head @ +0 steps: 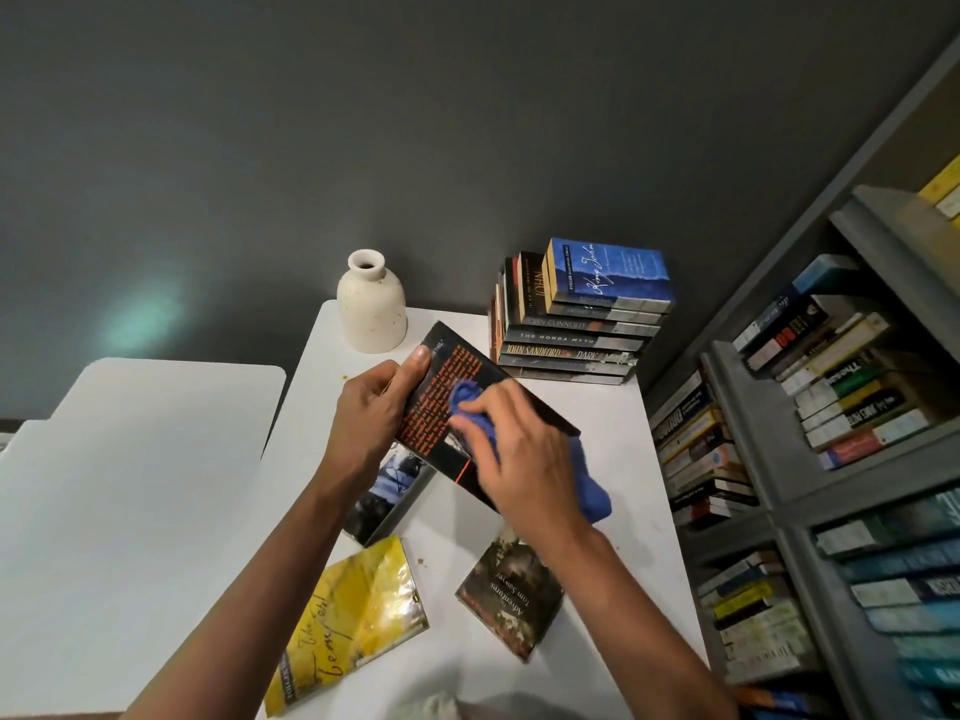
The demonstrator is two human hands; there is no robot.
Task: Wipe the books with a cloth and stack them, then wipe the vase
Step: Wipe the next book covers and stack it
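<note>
Head view: left hand [375, 414] grips black book [439, 394], right hand [524, 454] clutches blue cloth [589, 485] atop its cover.

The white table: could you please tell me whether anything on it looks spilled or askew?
Brown crumbs lie on the table beside the left hand and near the yellow book. The blue book topping the stack sits twisted.
</note>
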